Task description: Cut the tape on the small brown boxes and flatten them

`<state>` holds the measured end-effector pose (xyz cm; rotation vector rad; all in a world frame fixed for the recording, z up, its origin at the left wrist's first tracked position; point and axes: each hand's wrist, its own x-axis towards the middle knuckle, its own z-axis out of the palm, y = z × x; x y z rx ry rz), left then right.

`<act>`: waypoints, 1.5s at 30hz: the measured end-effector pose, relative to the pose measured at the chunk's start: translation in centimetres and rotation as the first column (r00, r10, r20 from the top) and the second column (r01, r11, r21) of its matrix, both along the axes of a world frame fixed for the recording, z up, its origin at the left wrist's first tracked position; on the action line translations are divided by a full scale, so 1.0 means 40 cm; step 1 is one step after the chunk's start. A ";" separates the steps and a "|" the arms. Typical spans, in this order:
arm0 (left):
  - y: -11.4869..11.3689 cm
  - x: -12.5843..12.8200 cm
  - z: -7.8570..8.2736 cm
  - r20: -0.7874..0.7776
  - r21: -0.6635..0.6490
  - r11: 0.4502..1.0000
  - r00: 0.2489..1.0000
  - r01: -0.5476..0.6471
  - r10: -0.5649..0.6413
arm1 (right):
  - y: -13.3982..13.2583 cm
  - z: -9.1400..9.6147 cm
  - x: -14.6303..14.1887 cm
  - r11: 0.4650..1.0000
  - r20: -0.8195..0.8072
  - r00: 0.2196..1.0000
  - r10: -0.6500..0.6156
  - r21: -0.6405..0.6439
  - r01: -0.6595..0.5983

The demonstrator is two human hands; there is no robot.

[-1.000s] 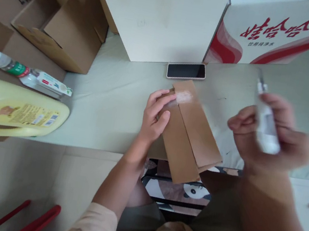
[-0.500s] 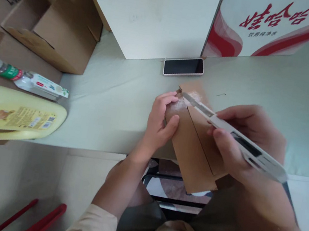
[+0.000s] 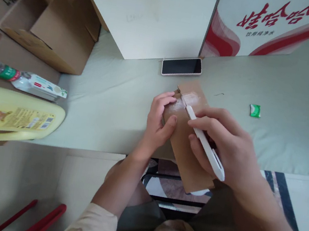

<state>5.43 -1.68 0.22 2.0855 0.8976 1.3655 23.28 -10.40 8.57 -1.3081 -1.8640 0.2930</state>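
A brown cardboard box (image 3: 184, 152) lies slanted over the near edge of the covered surface, with clear tape (image 3: 191, 98) across the seam at its far end. My left hand (image 3: 160, 120) grips the box's left side, thumb on top and fingers curled near the taped corner. In my right hand (image 3: 222, 139) is a white utility knife (image 3: 207, 144), held like a pen. Its tip sits at the seam by the tape; most of the thin blade is hard to make out. The right hand covers the box's right side.
A phone (image 3: 182, 66) lies beyond the box, before a white carton (image 3: 156, 20) and a red-and-white carton (image 3: 262, 31). Leftward are an open cardboard box (image 3: 61, 31), a plastic bottle (image 3: 26, 79) and a yellow jug (image 3: 13, 116). A small green packet (image 3: 255, 110) lies at right.
My right hand has turned the knife steeper and brought its tip down onto the seam. The green packet, hidden before, now shows. My left hand stays on the box.
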 end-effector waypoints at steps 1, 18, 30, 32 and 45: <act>0.000 -0.001 0.000 -0.006 -0.001 1.000 1.000 -0.001 0.001 | 0.001 0.001 0.001 1.000 0.006 1.000 0.011 -0.011 -0.011; -0.003 -0.003 0.006 -0.026 -0.015 1.000 1.000 0.002 -0.002 | -0.005 0.003 -0.007 0.998 0.054 0.998 -0.021 -0.050 0.024; 0.000 -0.002 0.003 -0.007 -0.033 0.999 1.000 0.003 -0.004 | -0.005 0.010 -0.006 0.998 0.038 0.998 -0.052 -0.019 0.053; 0.000 -0.001 0.003 0.008 -0.030 0.999 1.000 0.011 -0.011 | -0.006 0.012 -0.005 0.998 0.045 0.997 -0.060 -0.015 0.061; -0.001 -0.003 0.006 -0.007 0.011 1.000 1.000 0.005 -0.005 | -0.015 0.012 -0.003 0.996 0.014 0.996 -0.084 0.025 0.084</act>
